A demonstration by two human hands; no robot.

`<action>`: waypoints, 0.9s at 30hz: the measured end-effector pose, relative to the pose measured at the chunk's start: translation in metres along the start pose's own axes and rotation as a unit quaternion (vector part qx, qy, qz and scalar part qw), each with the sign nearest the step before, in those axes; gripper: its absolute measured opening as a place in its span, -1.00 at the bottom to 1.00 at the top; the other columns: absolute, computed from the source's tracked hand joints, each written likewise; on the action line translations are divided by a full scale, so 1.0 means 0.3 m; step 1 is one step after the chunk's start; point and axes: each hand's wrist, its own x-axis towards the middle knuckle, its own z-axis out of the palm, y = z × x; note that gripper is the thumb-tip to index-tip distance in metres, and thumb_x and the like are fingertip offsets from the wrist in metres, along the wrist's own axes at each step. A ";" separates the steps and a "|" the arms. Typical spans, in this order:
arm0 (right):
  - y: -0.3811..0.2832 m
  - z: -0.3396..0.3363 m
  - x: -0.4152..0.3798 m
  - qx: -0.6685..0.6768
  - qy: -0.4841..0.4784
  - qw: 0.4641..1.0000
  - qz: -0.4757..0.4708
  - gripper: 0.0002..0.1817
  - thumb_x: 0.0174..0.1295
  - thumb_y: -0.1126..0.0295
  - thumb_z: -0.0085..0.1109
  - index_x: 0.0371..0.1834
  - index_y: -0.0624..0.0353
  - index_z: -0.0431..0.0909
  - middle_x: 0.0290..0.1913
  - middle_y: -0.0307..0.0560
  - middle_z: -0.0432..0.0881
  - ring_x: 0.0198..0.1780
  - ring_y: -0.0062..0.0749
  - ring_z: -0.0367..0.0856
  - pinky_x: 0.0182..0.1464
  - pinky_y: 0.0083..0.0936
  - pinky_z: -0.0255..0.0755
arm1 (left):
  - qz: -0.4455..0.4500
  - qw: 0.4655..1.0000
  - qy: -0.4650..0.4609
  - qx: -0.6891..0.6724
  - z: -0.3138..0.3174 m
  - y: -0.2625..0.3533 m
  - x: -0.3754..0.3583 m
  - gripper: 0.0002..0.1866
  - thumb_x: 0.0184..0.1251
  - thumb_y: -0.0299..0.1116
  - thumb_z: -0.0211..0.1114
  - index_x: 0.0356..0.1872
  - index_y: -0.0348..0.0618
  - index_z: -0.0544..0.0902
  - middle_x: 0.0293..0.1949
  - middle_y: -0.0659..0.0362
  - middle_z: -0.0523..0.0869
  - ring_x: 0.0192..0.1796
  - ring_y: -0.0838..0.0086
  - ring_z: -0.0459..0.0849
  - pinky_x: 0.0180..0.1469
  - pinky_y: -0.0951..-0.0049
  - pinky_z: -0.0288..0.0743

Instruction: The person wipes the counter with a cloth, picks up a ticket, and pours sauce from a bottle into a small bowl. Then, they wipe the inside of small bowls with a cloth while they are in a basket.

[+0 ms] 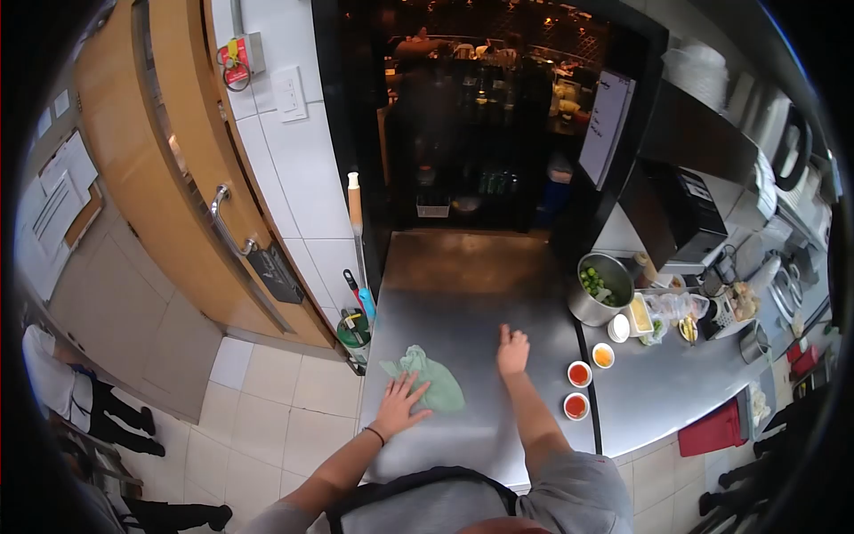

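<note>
My left hand (402,409) lies with its fingers spread on the lower left part of a crumpled green cloth (436,381), on the steel counter (480,436). To the right, my right hand (512,351) is above or on the counter, away from the cloth. Its fingers look curled, with one pointing forward, and nothing shows in them. Two small white cups of red sauce (576,407) and a cup of orange sauce (603,356) stand to the right of my right hand.
A steel pot (600,294) of green pieces, white cups (619,328) and food containers stand at the right. Bottles and tools (356,329) are at the counter's left edge. A wooden door (178,178) is at the left. Other people stand at both sides.
</note>
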 end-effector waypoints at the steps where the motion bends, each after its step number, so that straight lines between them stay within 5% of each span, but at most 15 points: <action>1: -0.054 -0.080 -0.057 0.043 -0.008 0.999 -0.027 -0.68 0.11 0.46 -0.07 -0.02 0.09 0.43 -0.32 -0.06 0.44 -0.26 -0.15 0.40 -0.32 -0.28 0.32 | 0.003 1.000 0.002 -0.002 0.007 -0.003 -0.014 -0.43 0.06 0.10 0.18 0.12 0.16 0.43 0.29 0.06 0.18 0.33 0.03 0.07 0.25 -0.09 -0.03; 6: -0.225 -0.372 -0.379 0.124 -0.071 0.984 -0.110 -0.61 0.07 0.48 -0.05 0.04 0.11 0.42 -0.31 -0.05 0.43 -0.26 -0.19 0.39 -0.25 -0.31 0.32 | 0.014 1.000 -0.019 0.011 0.036 -0.004 -0.100 -0.59 0.19 -0.16 0.11 0.08 0.06 0.49 0.18 0.08 0.39 0.30 0.13 0.18 0.27 0.17 0.11; 11: -0.248 -0.587 -0.655 0.170 -0.092 0.973 -0.125 -0.59 0.04 0.55 -0.05 0.03 0.12 0.46 -0.33 0.03 0.44 -0.27 -0.16 0.40 -0.21 -0.32 0.35 | 0.026 0.999 0.038 0.013 0.029 0.078 -0.315 -0.67 0.11 -0.38 0.10 -0.07 -0.12 0.58 0.05 0.05 0.52 0.18 0.12 0.37 0.21 0.32 0.26; 17: -0.137 -0.803 -0.918 0.334 -0.130 0.932 0.059 -0.59 0.06 0.55 -0.12 0.03 0.14 0.46 -0.41 0.13 0.51 -0.27 -0.09 0.44 -0.20 -0.25 0.34 | 0.021 0.999 0.046 -0.005 0.017 0.240 -0.604 -0.74 0.05 -0.46 0.10 -0.21 -0.19 0.62 -0.08 0.02 0.60 0.06 0.15 0.50 0.13 0.32 0.35; 19: -0.054 -0.827 -1.012 0.375 -0.175 0.896 0.159 -0.58 0.14 0.50 -0.10 0.11 0.05 0.43 -0.35 0.10 0.52 -0.35 -0.18 0.45 -0.23 -0.41 0.35 | 0.067 0.997 0.036 0.011 -0.031 0.332 -0.656 -0.78 0.06 -0.44 0.09 -0.26 -0.19 0.63 -0.14 0.02 0.63 0.03 0.17 0.52 0.08 0.30 0.38; 21: 0.045 -0.845 -1.112 0.384 -0.151 0.890 0.192 -0.60 0.21 0.44 -0.10 0.15 0.11 0.37 -0.26 0.01 0.58 -0.40 -0.35 0.47 -0.27 -0.52 0.36 | -0.028 0.995 -0.056 -0.082 -0.089 0.461 -0.701 -0.83 0.08 -0.37 0.10 -0.36 -0.18 0.61 -0.30 0.02 0.64 -0.11 0.17 0.57 -0.09 0.24 0.44; 23: 0.157 -0.804 -1.262 0.486 -0.192 0.783 0.338 -0.62 0.27 0.36 -0.10 0.15 0.19 0.36 -0.16 -0.11 0.59 -0.39 -0.53 0.47 -0.29 -0.62 0.40 | -0.007 0.987 -0.070 -0.148 -0.052 0.530 -0.714 -0.81 0.11 -0.30 0.10 -0.41 -0.19 0.57 -0.44 0.01 0.62 -0.28 0.13 0.57 -0.26 0.18 0.42; 25: 0.203 -0.978 -1.282 0.578 -0.170 0.610 0.515 -0.62 0.29 0.34 -0.10 0.14 0.24 0.36 -0.13 -0.20 0.57 -0.37 -0.63 0.47 -0.28 -0.68 0.43 | -0.124 0.967 -0.152 -0.165 -0.047 0.623 -0.695 -0.80 0.16 -0.28 0.11 -0.38 -0.17 0.61 -0.40 -0.04 0.62 -0.31 0.11 0.59 -0.25 0.28 0.42; 27: 0.281 -1.103 -1.326 0.607 -0.138 0.541 0.565 -0.62 0.28 0.33 -0.09 0.14 0.23 0.35 -0.16 -0.15 0.54 -0.34 -0.52 0.53 -0.30 -0.60 0.52 | -0.059 0.966 -0.159 -0.197 0.017 0.692 -0.656 -0.78 0.20 -0.26 0.12 -0.39 -0.22 0.58 -0.52 0.07 0.61 -0.49 0.31 0.56 -0.37 0.41 0.37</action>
